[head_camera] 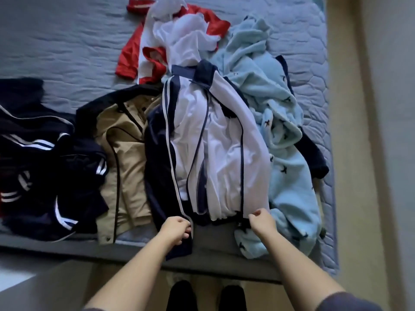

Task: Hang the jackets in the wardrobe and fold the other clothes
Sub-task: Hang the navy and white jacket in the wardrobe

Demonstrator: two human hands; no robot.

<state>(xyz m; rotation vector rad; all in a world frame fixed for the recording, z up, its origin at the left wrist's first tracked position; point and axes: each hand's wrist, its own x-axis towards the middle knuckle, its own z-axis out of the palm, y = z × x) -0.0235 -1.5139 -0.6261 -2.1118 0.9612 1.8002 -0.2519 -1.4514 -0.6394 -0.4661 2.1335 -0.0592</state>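
Your dark-clad feet [180, 296] stand at the bed's edge, just below the hem of the white zip-up track jacket with navy sleeves and piping [224, 153]. That jacket lies front-up on the quilted blue-grey bed cover [67, 41]. Your left hand [177, 228] curls round its navy left hem corner. Your right hand [261, 219] pinches its right hem corner.

Left of the jacket lies a tan jacket with dark trim [125, 158], and beyond that a heap of navy white-striped clothes [45, 153]. A pale blue fleece garment with small dark bird prints [283, 135] touches the jacket's right side. A red-and-white jersey [132, 52] and a white mesh garment [186, 39] lie past its collar.
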